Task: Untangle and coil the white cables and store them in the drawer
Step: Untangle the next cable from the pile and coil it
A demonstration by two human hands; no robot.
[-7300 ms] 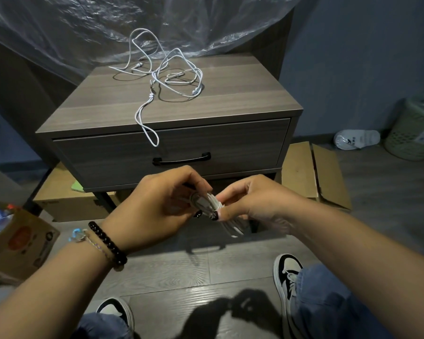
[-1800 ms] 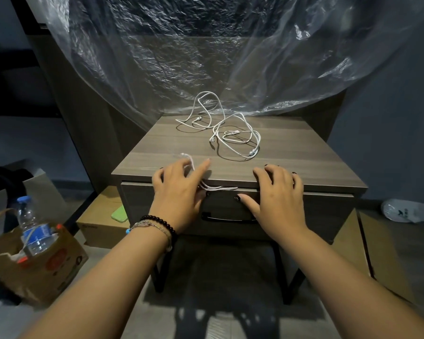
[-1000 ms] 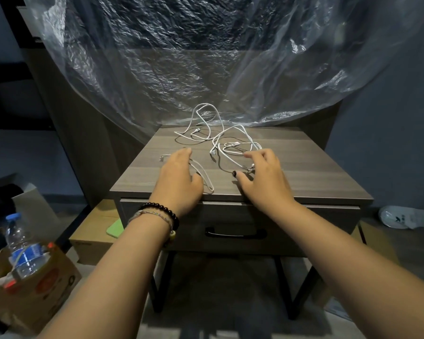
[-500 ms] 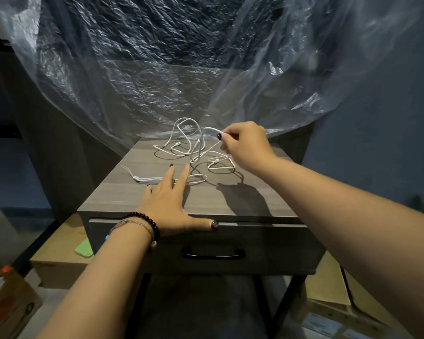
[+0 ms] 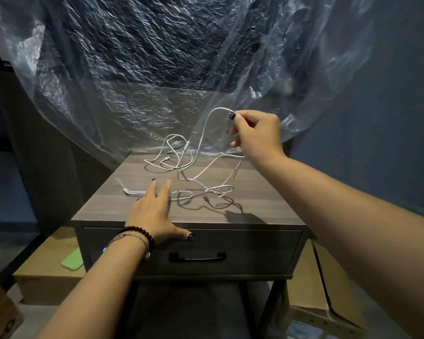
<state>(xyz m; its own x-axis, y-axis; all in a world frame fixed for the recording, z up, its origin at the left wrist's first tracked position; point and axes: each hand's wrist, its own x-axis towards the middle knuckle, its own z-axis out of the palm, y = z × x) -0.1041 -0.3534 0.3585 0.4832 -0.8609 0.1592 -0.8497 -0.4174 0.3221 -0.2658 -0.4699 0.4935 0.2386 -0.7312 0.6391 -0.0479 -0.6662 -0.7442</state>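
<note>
While the left hand (image 5: 154, 211) presses flat, fingers straight, on a white cable (image 5: 181, 193) atop the nightstand (image 5: 255, 199), the right hand (image 5: 257, 135) pinches a raised cable loop (image 5: 207, 123). Its drawer (image 5: 260, 250) is closed.

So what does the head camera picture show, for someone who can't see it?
A right hand lifts one white cable up from a tangle on a wooden nightstand, while the left hand presses another cable end flat. The drawer below is closed.

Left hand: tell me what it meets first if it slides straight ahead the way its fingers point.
The left hand lies flat on the nightstand top, fingers pointing toward the back. Its fingertips already seem to touch the white cable lying across their path. Beyond that, probably the cable tangle, though depth is unclear.
</note>
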